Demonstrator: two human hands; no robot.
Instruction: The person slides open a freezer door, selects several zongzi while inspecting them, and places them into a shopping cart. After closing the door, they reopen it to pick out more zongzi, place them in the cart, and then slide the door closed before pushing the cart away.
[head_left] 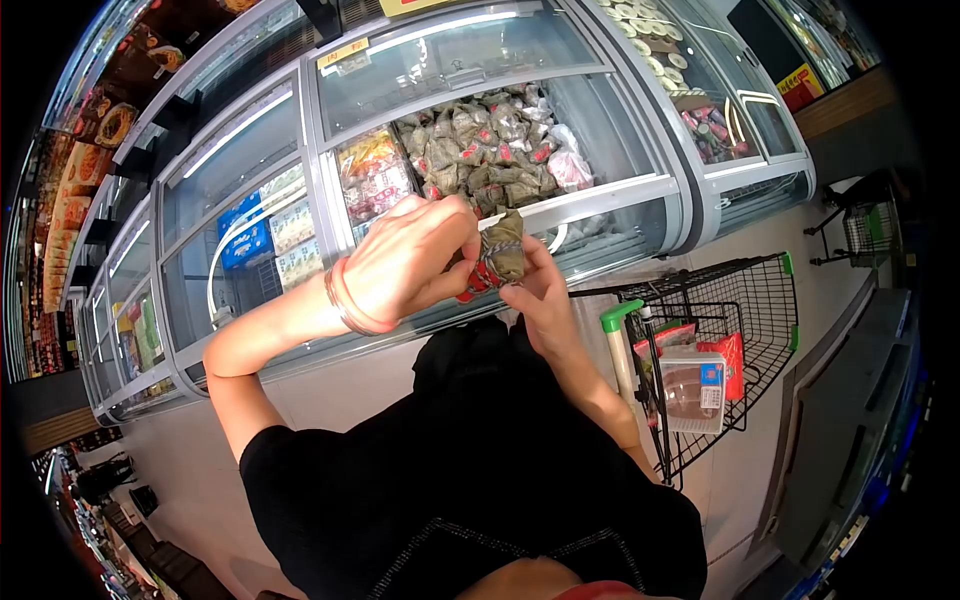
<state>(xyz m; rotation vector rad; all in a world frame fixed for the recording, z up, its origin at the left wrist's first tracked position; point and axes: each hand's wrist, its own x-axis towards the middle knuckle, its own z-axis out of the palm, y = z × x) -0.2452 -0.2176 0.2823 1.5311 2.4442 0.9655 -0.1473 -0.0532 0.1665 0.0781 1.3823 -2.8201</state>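
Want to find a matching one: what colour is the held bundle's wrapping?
The wrapping is mostly olive green, seen best in the head view.

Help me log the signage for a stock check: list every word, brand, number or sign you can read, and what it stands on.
Yellow label on the freezer: perhaps "肉粽", too blurred to be sure.
Red-and-yellow sign at right: too blurred.
Blue label on the plastic box in the cart: too small.
Red label on the held leaf-wrapped bundle: unreadable.
Blue pack: too blurred.
No text reads with certainty.
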